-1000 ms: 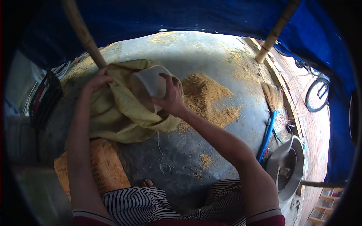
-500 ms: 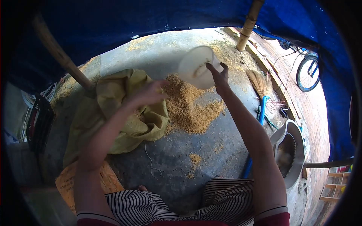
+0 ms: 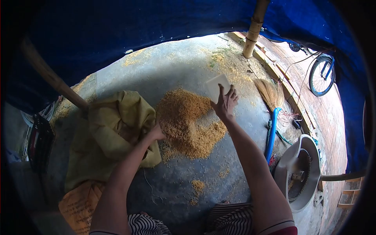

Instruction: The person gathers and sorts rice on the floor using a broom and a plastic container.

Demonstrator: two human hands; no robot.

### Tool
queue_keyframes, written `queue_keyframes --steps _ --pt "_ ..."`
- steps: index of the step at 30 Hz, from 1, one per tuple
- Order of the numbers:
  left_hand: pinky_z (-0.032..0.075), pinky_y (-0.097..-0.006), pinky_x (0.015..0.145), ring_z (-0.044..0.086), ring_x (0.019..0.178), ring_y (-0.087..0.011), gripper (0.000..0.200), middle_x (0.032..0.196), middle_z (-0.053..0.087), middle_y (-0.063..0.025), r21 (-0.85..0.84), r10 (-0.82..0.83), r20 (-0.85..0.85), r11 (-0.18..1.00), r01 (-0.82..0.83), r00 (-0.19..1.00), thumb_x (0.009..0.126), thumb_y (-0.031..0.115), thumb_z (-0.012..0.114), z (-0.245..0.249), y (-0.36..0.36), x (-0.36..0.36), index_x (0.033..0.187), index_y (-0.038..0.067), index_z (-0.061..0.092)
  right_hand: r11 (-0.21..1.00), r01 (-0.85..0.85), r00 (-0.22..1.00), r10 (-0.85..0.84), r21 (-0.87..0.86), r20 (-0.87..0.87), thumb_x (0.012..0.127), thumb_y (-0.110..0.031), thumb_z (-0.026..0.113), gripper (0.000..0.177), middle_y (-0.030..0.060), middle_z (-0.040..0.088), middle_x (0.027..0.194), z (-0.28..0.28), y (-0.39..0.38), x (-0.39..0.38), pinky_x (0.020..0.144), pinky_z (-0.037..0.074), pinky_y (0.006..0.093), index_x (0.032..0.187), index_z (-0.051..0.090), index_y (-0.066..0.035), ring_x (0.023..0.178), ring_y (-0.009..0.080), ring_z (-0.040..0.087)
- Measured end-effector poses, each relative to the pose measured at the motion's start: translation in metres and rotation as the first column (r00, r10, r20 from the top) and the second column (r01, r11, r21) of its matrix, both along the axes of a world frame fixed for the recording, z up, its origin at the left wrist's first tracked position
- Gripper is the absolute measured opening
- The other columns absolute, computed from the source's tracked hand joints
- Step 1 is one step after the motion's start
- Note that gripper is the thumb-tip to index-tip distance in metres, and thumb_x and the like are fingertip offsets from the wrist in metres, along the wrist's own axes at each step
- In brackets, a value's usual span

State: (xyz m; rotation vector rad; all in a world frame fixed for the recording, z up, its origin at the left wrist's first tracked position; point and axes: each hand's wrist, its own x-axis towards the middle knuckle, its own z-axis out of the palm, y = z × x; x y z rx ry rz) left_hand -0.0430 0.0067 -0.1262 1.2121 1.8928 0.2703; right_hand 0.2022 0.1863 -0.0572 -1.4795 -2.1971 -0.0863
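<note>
A heap of golden grain, looking like unhusked rice (image 3: 184,113), lies on the grey floor before me. Left of it slumps a yellowish-green sack (image 3: 113,129), its mouth folded toward the heap. My left hand (image 3: 156,133) is closed on the edge of the sack's mouth; some of its fingers are hidden. Beyond the heap's right side, my right hand (image 3: 226,102) is open with its fingers apart. Just behind those fingers is a whitish plastic container (image 3: 213,85), partly covered by them and slightly blurred.
A broom (image 3: 270,96) with a blue handle lies to the right. Near it stands a grey fan-like machine (image 3: 309,168). A bamboo post (image 3: 253,35) rises at the back, under a blue tarp (image 3: 156,19). An orange printed sack (image 3: 80,205) lies at lower left.
My left hand has come down onto the sack's edge. My right hand has opened from its hold on the container, which now appears smaller and farther off. The view has shifted slightly.
</note>
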Motion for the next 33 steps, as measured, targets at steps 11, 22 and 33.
queue_keyframes --steps 11,22,33 --pt "0.025 -0.0423 0.106 0.019 0.132 -0.0360 0.127 0.143 0.010 -0.0276 -0.118 -0.026 -0.162 0.993 0.006 0.987 0.058 0.041 0.080 -0.025 -0.001 -0.028 0.138 -0.001 -0.009 0.930 -0.366 0.922 0.357 0.038 0.149 0.053 -0.017 0.079 0.091 0.0254 0.020 0.135 -0.023 -0.016 -0.074 0.099 0.016 0.0658 0.132 0.033 -0.022 0.126 0.0448 0.021" --pt "0.027 -0.0469 0.103 0.020 0.128 -0.0471 0.120 0.135 0.013 -0.0381 0.108 -0.037 -0.229 0.992 0.063 0.973 0.054 0.038 0.082 -0.050 0.012 0.028 0.135 -0.007 0.006 0.783 -0.622 0.763 0.605 0.002 0.226 0.060 -0.007 0.068 0.084 0.0259 0.021 0.135 -0.013 -0.074 -0.062 0.099 0.015 0.0666 0.135 0.032 -0.017 0.125 0.0448 0.022" --pt "0.022 -0.0427 0.107 0.010 0.129 -0.0489 0.130 0.136 0.011 -0.0384 0.068 -0.253 -0.167 0.961 0.267 0.953 0.050 0.036 0.083 -0.037 -0.026 0.051 0.136 -0.006 -0.004 0.726 -0.682 0.687 0.677 -0.088 0.263 0.058 -0.015 0.075 0.087 0.0250 0.020 0.135 0.008 -0.123 -0.011 0.100 0.016 0.0657 0.134 0.034 -0.021 0.127 0.0434 0.021"
